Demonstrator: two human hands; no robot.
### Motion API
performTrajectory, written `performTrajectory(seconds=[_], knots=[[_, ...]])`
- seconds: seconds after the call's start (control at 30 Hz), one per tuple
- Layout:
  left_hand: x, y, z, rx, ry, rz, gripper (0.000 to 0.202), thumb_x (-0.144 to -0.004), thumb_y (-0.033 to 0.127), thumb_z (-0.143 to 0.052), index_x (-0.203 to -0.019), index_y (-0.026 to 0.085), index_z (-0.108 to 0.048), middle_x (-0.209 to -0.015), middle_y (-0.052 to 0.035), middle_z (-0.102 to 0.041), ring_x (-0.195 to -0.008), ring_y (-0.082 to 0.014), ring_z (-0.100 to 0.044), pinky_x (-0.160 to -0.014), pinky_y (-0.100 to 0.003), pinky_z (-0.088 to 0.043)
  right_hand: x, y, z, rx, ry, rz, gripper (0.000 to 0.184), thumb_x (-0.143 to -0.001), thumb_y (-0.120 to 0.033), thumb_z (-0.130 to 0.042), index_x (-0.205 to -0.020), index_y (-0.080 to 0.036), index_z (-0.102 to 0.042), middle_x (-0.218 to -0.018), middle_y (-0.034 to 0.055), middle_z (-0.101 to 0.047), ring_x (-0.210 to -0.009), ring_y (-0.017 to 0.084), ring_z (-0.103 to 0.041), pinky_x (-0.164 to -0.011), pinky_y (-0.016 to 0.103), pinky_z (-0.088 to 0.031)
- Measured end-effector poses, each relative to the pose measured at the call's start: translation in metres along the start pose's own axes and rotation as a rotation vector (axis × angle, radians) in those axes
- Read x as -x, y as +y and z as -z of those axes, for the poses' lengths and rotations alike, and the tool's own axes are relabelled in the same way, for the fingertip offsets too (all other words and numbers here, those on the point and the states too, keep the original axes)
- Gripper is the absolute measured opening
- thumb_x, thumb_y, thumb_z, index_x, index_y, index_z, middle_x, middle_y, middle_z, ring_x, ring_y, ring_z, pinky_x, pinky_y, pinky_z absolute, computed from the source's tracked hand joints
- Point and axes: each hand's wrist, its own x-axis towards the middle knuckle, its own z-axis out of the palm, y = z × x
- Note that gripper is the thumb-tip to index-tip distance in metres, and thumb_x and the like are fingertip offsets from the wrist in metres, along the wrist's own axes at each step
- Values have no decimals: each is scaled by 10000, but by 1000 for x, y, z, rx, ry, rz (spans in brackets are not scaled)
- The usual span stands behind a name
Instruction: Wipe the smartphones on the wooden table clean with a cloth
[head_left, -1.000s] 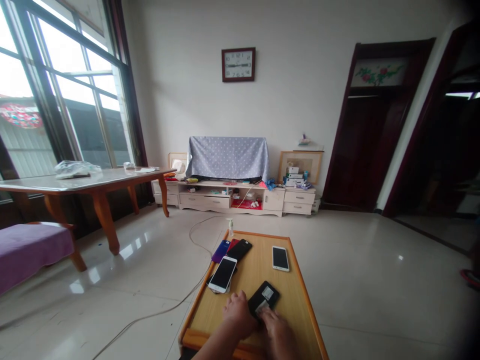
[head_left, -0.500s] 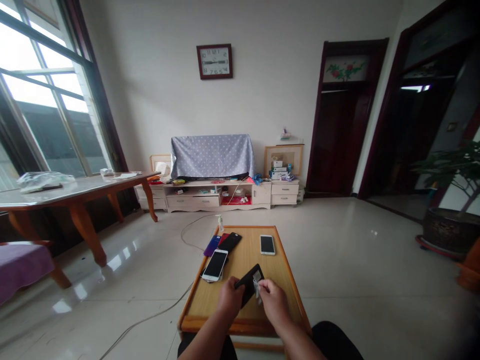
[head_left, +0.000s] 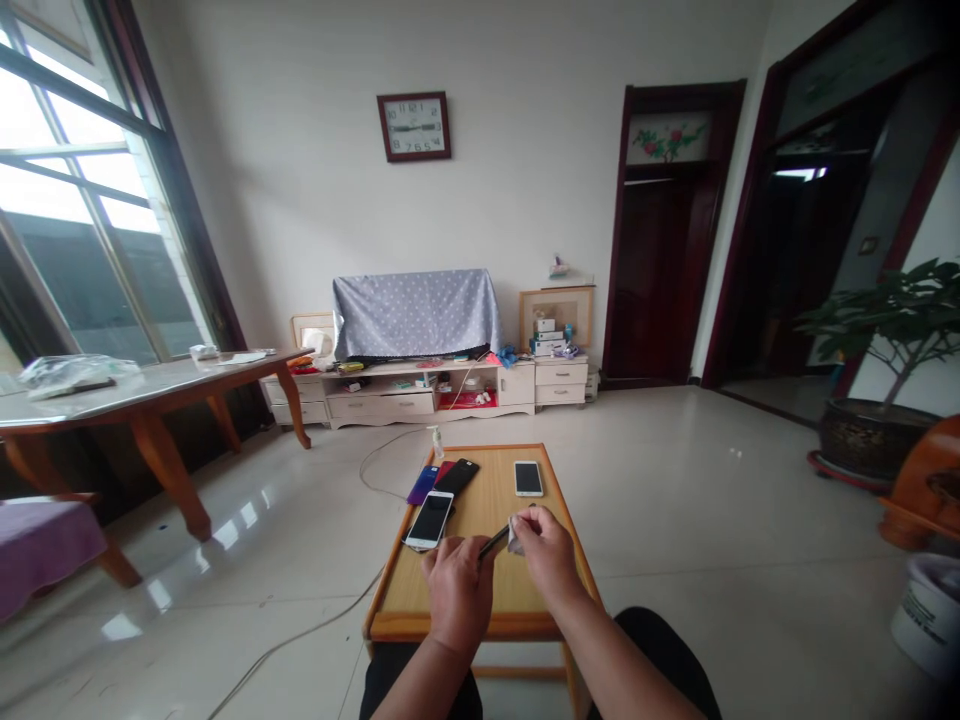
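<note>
My left hand [head_left: 459,590] is closed around one end of a black phone [head_left: 495,542], which is now turned edge-on above the wooden table [head_left: 517,588]. In my right hand [head_left: 547,552] a small pale cloth or wipe [head_left: 516,534] is pinched against the phone's far end. Left of my hands, a white phone [head_left: 431,520] with a dark screen lies on top of other phones. Just beyond it are a black phone [head_left: 459,479], a blue-purple phone [head_left: 423,485] and a partly covered red one. Another white phone [head_left: 528,478] lies alone at the far right.
A clear pump bottle [head_left: 437,443] stands at the table's far left corner. A cable [head_left: 300,630] runs over the floor on the left. A white bucket [head_left: 930,615] and a potted plant [head_left: 862,430] are at the right.
The held phone has turned from showing its broad face to edge-on. My right hand has risen with the cloth toward the phone's far end. The view has shifted slightly right.
</note>
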Motion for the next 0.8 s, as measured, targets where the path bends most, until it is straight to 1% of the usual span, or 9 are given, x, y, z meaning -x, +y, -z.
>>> performTrajectory(seconds=[0.1, 0.2, 0.27, 0.4, 0.47, 0.6, 0.67, 0.8], knots=[[2, 1, 8, -29, 57, -97, 134, -968, 313, -571, -1000, 287, -699, -883, -5, -748, -935, -222, -631, -871, -402, -322, 10, -15, -3, 1, -33, 46, 358, -869, -565, -654, -884, -208, -678, -803, 45, -721, -720, 208, -666, -638, 287, -529], [5, 2, 17, -49, 90, -172, 155, -957, 237, -568, -1047, 289, -684, -877, 1, -744, -929, -220, -638, -841, -393, -323, 22, -28, -7, 8, -84, 103, 316, -879, -533, -664, -874, -218, -691, -804, 34, -720, -738, 202, -668, -667, 278, -528], [6, 2, 23, -58, 113, -211, 151, -962, 236, -571, -1057, 285, -677, -877, 4, -743, -919, -213, -642, -838, -388, -326, 21, -33, -2, 16, -67, 120, 323, -891, -538, -653, -884, -218, -695, -800, 33, -717, -718, 196, -658, -654, 274, -518], [9, 4, 36, -69, 148, -255, 105, -968, 270, -593, -1033, 280, -675, -882, 8, -749, -907, -203, -646, -849, -386, -330, 14, -39, 10, 28, 24, 122, 366, -925, -563, -600, -941, -207, -687, -813, 43, -717, -706, 193, -651, -645, 274, -507], [9, 4, 40, -72, 150, -264, 108, -966, 265, -594, -1034, 286, -676, -872, 12, -748, -905, -204, -648, -842, -385, -328, 20, -44, 6, 28, 10, 134, 367, -926, -566, -598, -928, -210, -687, -806, 40, -715, -704, 192, -651, -650, 272, -509], [9, 6, 46, -65, 137, -289, 159, -968, 215, -565, -1057, 292, -671, -871, 18, -747, -935, -210, -649, -842, -390, -326, 40, -53, -12, 19, -85, 170, 343, -923, -554, -615, -893, -223, -699, -814, 32, -721, -745, 192, -667, -681, 262, -523], [8, 7, 51, -65, 160, -307, 163, -972, 212, -566, -1074, 291, -666, -893, 19, -755, -945, -210, -650, -856, -397, -325, 37, -55, -10, 16, -78, 167, 358, -928, -563, -605, -912, -218, -700, -794, 29, -713, -716, 186, -659, -658, 260, -520], [9, 10, 60, -62, 221, -343, 140, -967, 227, -601, -1079, 289, -659, -920, 23, -768, -944, -207, -655, -886, -409, -328, 19, -54, 7, 33, 38, 141, 405, -941, -582, -572, -971, -196, -691, -778, 38, -703, -676, 182, -634, -627, 266, -505]])
